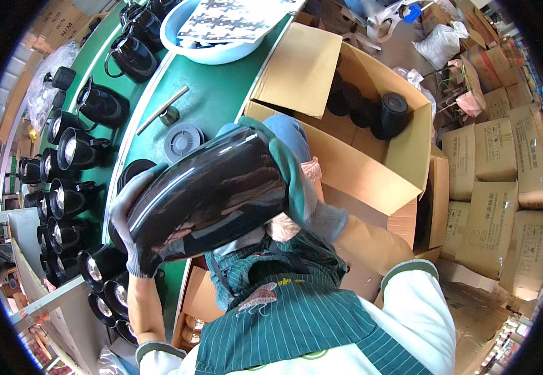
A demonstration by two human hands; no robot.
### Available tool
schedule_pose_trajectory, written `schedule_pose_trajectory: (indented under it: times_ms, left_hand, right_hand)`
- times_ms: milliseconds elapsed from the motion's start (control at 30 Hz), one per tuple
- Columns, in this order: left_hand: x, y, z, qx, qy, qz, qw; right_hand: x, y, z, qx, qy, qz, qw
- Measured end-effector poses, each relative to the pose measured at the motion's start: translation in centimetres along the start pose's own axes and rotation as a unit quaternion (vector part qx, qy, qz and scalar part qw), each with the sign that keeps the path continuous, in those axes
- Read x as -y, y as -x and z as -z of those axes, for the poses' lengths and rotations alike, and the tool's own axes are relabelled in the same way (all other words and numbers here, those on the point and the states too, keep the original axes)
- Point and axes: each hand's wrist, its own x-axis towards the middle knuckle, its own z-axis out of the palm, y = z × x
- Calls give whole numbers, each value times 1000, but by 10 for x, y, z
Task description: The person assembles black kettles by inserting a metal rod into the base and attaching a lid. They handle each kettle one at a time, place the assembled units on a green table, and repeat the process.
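A large glossy black jug body (212,190) lies tilted across the middle, between my two gloved hands. My left hand (132,219), in a grey and green glove, clasps its lower left end. At the upper right end my right hand (299,194) is wrapped round the side and rim. Any handle on it is hidden. Just beyond it, a round dark lid-like disc (184,140) rests on the green bench (215,87), beside a stick-like tool (165,109) with a small metal cup shape. Another black disc (137,172) is partly covered by my left hand.
Several black jugs (71,150) with handles line the left side. A pale blue basin (221,53) with a patterned cloth (227,19) stands at the back. On my right, an opened carton (371,162) holds several black cylinders (393,112); stacked cartons (496,150) stand beyond.
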Motion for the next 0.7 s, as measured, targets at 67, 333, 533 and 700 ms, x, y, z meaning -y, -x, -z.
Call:
schedule_pose_trajectory:
  times_ms: [67,333,533,700]
  left_hand:
    - [5,5,-1,0,6,33,999]
    - [-87,-27,-18,237,213,10,948]
    - [-84,-25,-26,215,115,-142,959]
    - [-84,-25,-32,201,133,-166,956]
  right_hand:
    - [-13,-2,13,2,-65,-23,998]
    - [10,-11,36,-127,-201,-127,963]
    - [-24,18,67,-41,-54,38,997]
    - [-10,11,68,-40,-46,-18,998]
